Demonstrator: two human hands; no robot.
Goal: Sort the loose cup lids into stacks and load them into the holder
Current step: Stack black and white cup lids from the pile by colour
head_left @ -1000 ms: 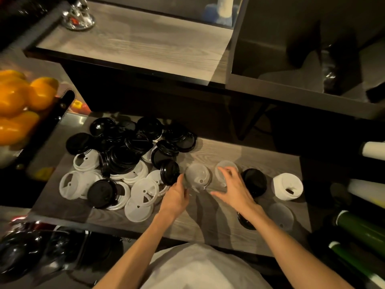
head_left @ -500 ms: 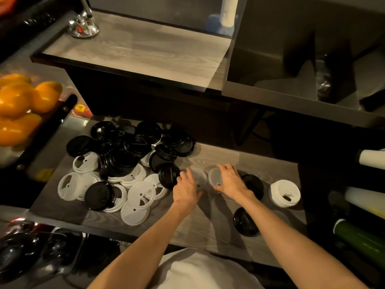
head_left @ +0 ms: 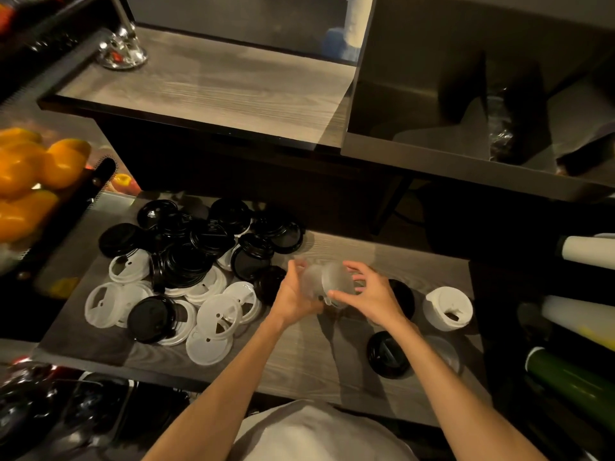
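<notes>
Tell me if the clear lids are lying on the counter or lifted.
Lifted: the clear lids are tilted on edge between left hand and right hand.

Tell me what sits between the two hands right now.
In the head view, clear lids are held up between the left hand and the right hand, above the counter. How many lids, blur hides.

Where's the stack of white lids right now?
The white lid stack stands on the right of the wooden counter, just right of the right hand and beyond the single black lid.
</notes>
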